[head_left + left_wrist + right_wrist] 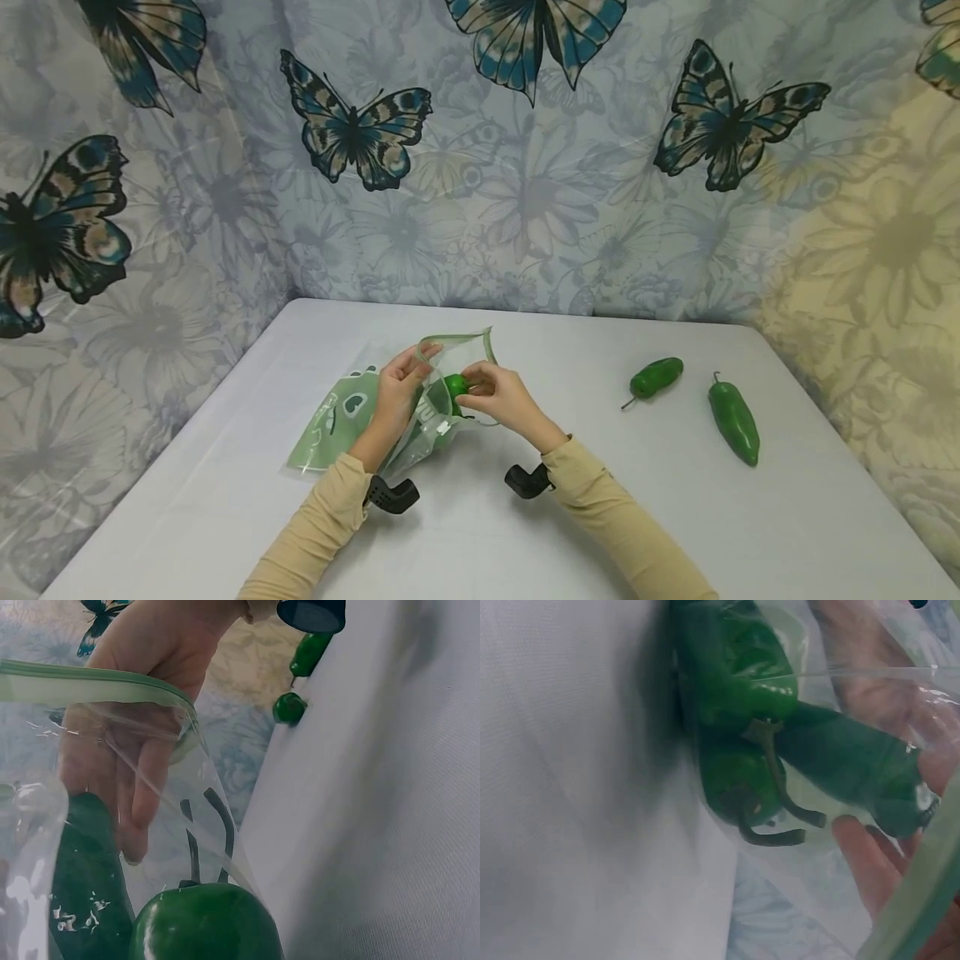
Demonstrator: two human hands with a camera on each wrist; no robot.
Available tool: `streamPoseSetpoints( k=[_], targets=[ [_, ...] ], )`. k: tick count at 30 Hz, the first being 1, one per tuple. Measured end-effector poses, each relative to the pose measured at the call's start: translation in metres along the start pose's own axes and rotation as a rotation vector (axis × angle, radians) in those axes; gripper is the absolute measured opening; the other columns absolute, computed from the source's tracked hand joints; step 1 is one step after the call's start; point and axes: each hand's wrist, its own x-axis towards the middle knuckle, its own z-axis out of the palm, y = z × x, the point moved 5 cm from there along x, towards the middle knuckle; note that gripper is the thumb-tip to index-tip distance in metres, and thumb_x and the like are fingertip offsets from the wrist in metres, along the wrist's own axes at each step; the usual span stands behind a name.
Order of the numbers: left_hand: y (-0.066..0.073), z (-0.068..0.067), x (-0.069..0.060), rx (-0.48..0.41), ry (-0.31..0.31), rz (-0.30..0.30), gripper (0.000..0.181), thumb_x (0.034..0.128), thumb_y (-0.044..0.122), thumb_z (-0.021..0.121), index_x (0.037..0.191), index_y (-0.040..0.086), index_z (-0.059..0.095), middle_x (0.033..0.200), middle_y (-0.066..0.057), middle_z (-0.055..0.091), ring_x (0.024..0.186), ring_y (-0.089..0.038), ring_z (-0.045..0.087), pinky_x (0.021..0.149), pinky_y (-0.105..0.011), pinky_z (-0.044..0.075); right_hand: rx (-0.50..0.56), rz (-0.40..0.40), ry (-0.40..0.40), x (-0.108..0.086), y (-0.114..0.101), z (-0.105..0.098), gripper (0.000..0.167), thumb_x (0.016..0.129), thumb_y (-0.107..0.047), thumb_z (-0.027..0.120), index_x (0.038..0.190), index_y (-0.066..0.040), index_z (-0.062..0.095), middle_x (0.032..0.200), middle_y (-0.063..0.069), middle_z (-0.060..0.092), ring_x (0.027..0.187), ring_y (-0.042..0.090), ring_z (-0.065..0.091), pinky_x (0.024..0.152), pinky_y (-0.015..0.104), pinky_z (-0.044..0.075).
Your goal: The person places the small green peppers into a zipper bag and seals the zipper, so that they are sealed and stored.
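Observation:
My left hand pinches the left rim of a clear green zip bag, which stands open. My right hand is at the bag's mouth, fingers curled on a green pepper. Through the clear plastic, the left wrist view has the right hand at the top of a long pepper, beside a rounder pepper in the bag. The right wrist view has two stemmed peppers low in the bag and the pepper at the right hand's fingers.
A flat green bag with a printed face lies left of the held bag. Two more green peppers lie on the white table at the right, one smaller and one longer. Butterfly-patterned cloth hangs behind.

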Motion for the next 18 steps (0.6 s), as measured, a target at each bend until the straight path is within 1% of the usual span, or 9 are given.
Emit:
streamPoseSetpoints(
  k=[2,4,5,7,9,11,14,16,18],
  targets=[
    [-0.0005,0.0007,0.0001,-0.002,0.004,0.001,0.045,0.0803,0.023,0.067,0.115,-0.004,0.055,0.102,0.003,0.064,0.118,-0.019,0.042,0.099,-0.054,0.017,-0.034,-0.019,0.007,0.0007,0.0024,0.0013,0.031,0.076,-0.003,0.071,0.102,0.007,0.058,0.094,0.017,0.061,0.082,0.028,0.062,0.069,0.025,0.05],
    [-0.0012,0.0009,-0.0009,-0.002,0.014,-0.012,0.049,0.0766,0.029,0.068,0.113,-0.001,0.056,0.102,0.004,0.064,0.118,-0.019,0.041,0.099,-0.052,0.019,-0.077,-0.031,0.014,0.0014,0.0042,0.0025,0.03,0.074,-0.003,0.073,0.099,0.006,0.06,0.091,0.013,0.061,0.08,0.026,0.061,0.067,0.023,0.05],
    [-0.0013,0.0009,-0.0016,-0.003,0.017,-0.018,0.048,0.077,0.029,0.068,0.113,0.0,0.056,0.102,0.004,0.064,0.118,-0.019,0.041,0.1,-0.051,0.02,-0.102,-0.036,0.02,0.0018,0.0049,0.0031,0.03,0.073,-0.004,0.073,0.098,0.005,0.06,0.089,0.012,0.061,0.079,0.025,0.061,0.066,0.023,0.049],
    [-0.0015,0.0017,-0.0025,-0.006,0.021,-0.03,0.041,0.0804,0.023,0.067,0.113,0.0,0.056,0.102,0.003,0.064,0.118,-0.019,0.042,0.1,-0.048,0.023,-0.142,-0.045,0.033,0.002,0.0049,0.0037,0.031,0.072,-0.003,0.074,0.098,0.005,0.06,0.085,0.01,0.06,0.076,0.024,0.06,0.065,0.023,0.049],
    [-0.0018,0.0023,-0.0026,-0.01,0.02,-0.03,0.039,0.0812,0.021,0.066,0.113,0.001,0.056,0.102,0.003,0.064,0.117,-0.019,0.043,0.099,-0.046,0.025,-0.163,-0.062,0.04,0.0026,0.0037,0.0044,0.032,0.071,-0.001,0.074,0.099,0.006,0.06,0.083,0.01,0.059,0.074,0.022,0.059,0.064,0.023,0.049],
    [-0.0009,0.0031,-0.0019,-0.016,0.016,-0.025,0.035,0.084,0.014,0.063,0.114,-0.002,0.055,0.103,0.003,0.064,0.116,-0.019,0.044,0.099,-0.046,0.026,-0.163,-0.08,0.051,0.0033,0.0024,0.0052,0.033,0.071,0.001,0.074,0.1,0.006,0.059,0.082,0.012,0.058,0.071,0.02,0.059,0.064,0.023,0.049],
    [0.0014,0.0034,-0.0005,-0.01,0.02,-0.025,0.033,0.0857,0.007,0.06,0.115,-0.005,0.053,0.102,0.003,0.064,0.115,-0.018,0.045,0.099,-0.046,0.026,-0.147,-0.103,0.073,0.0043,0.0005,0.0064,0.031,0.07,0.005,0.073,0.098,0.005,0.059,0.081,0.014,0.058,0.069,0.018,0.058,0.063,0.022,0.049],
    [0.0037,0.0039,0.0,-0.006,0.025,-0.03,0.029,0.0874,-0.005,0.053,0.116,-0.01,0.051,0.101,0.004,0.065,0.114,-0.017,0.046,0.099,-0.046,0.026,-0.133,-0.111,0.093,0.0043,0.0001,0.0069,0.029,0.07,0.007,0.072,0.096,0.006,0.059,0.079,0.014,0.058,0.068,0.017,0.057,0.062,0.022,0.049],
    [0.0051,0.0039,0.0005,-0.001,0.03,-0.033,0.029,0.0873,-0.011,0.048,0.116,-0.012,0.05,0.1,0.004,0.065,0.114,-0.016,0.047,0.099,-0.046,0.026,-0.119,-0.11,0.112,0.0037,-0.0004,0.0065,0.027,0.07,0.008,0.072,0.094,0.005,0.06,0.078,0.013,0.058,0.068,0.017,0.057,0.061,0.022,0.049]
  ],
)
